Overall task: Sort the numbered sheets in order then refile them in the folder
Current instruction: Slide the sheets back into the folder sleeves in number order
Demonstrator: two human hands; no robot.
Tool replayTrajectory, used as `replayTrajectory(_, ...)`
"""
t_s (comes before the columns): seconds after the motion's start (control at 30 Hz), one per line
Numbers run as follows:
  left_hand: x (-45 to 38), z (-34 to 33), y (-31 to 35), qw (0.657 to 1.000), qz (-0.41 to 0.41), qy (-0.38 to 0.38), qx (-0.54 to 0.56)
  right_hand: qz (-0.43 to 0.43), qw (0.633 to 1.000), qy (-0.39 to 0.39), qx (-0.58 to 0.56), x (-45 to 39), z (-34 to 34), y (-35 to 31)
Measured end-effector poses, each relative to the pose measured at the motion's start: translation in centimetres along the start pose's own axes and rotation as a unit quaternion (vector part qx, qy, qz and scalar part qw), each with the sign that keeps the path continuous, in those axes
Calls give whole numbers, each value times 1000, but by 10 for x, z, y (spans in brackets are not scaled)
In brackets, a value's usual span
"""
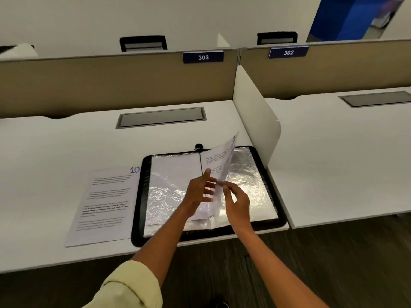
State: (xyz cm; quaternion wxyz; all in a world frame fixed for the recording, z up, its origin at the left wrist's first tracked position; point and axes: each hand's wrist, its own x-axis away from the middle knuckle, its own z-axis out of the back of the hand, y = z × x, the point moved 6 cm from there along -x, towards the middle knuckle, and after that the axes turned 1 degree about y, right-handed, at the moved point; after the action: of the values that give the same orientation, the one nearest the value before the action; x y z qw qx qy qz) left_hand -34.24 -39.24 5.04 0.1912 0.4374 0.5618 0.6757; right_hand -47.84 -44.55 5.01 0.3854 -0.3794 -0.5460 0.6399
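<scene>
The folder (206,194) lies open on the tabletop (55,147), sheet 10 (102,203) beside it. A sheet (222,161) is pinched by the right hand (235,201) and steadied with the left hand's (200,190) straight fingers; most refiling seemingly remains.

An open black folder (275,218) is laid on the white tabletop (55,152). A raised sheet (222,161) is pinched by the right hand (236,200); the left hand (200,190) is spread beside it. Sheet 10 (104,203) is seen left.

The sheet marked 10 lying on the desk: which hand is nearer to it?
Left. The left hand is over the open folder, closer to the sheet marked 10 lying left of it. The right hand is farther right, pinching a raised sheet.
</scene>
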Motion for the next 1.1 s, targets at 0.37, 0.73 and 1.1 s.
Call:
replayTrajectory(0.37, 26, 111, 8, 996, -46, 55, -51, 101, 971, -207, 57, 24, -108, -16)
replayTrajectory(0.73, 40, 202, -86, 965, 46, 183, -180, 73, 878, -287, 377, 25, -108, 61)
replayTrajectory(1.1, 57, 207, -109, 928, 57, 229, -287, 109, 825, -323, 450, 30, -106, 95)
